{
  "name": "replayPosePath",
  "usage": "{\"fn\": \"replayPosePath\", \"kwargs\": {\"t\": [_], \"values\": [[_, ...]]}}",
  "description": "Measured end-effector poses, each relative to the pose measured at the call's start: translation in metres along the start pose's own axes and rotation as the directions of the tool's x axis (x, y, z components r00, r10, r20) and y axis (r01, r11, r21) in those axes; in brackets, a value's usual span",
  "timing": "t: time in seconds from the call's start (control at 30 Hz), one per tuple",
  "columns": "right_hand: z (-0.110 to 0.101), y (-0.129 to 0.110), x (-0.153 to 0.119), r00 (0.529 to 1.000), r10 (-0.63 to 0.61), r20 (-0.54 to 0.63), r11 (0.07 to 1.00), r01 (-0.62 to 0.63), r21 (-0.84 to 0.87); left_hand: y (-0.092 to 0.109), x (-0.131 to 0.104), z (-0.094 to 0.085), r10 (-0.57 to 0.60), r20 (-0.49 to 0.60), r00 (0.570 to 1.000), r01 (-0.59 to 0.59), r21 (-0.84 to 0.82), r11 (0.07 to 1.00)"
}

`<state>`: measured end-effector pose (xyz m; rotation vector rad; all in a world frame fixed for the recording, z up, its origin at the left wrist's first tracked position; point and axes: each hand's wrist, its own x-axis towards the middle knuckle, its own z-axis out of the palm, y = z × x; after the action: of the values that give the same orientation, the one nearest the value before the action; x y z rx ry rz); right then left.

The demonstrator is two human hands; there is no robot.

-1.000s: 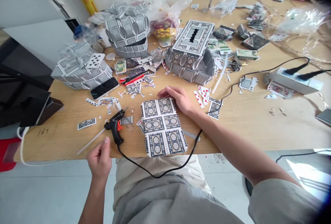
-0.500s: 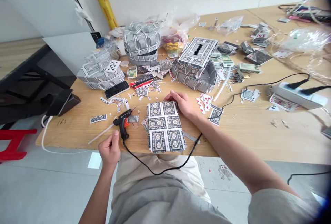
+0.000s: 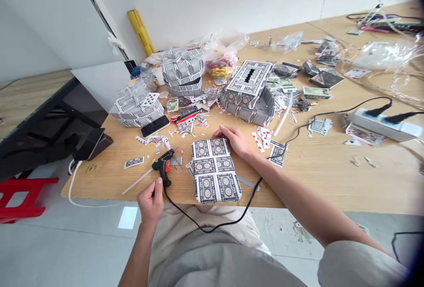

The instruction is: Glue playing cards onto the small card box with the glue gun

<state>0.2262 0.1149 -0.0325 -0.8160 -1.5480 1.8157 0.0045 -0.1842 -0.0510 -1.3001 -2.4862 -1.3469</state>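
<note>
A rectangular piece [image 3: 217, 164] covered with blue-patterned playing cards lies near the table's front edge, card backs up. My right hand [image 3: 234, 139] rests at its far right corner, fingers loosely bent and not gripping it; whether they touch it I cannot tell. At the table edge to the left, my left hand [image 3: 151, 198] is closed in a loose fist with nothing visible in it. Just beyond that hand lies a black hot glue gun [image 3: 162, 168] with an orange trigger. A glue stick [image 3: 137, 181] extends from it, and its cord loops over my lap.
Behind stand card-built baskets [image 3: 183, 73], a lidded one [image 3: 137, 106] and an open card box [image 3: 248, 97]. A phone [image 3: 155, 126], a red cutter [image 3: 183, 117], and loose cards and scraps [image 3: 263, 137] lie around. A power strip [image 3: 386, 122] sits at right.
The view has shifted, so the table and things on it appear slightly lower, most of those at left further right. Both hands keep about the same places beside the card-covered piece and glue gun.
</note>
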Motion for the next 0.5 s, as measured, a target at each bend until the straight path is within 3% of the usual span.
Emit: {"fn": "replayPosePath", "kwargs": {"t": [0.27, 0.4, 0.5], "values": [[0.000, -0.004, -0.003, 1.000, 0.021, 0.017, 0.999, -0.020, -0.034, 0.005, 0.001, -0.001, -0.019, 0.029, 0.999, 0.018, 0.021, 1.000], [0.001, -0.005, -0.002, 1.000, 0.028, 0.005, 0.998, -0.028, -0.061, 0.014, 0.012, -0.009, -0.122, 0.088, 0.989, 0.113, 0.102, 0.988], [0.000, -0.004, -0.003, 1.000, 0.016, 0.003, 0.996, -0.016, -0.086, 0.025, 0.026, -0.014, -0.246, 0.189, 0.951, 0.198, 0.241, 0.950]]}}
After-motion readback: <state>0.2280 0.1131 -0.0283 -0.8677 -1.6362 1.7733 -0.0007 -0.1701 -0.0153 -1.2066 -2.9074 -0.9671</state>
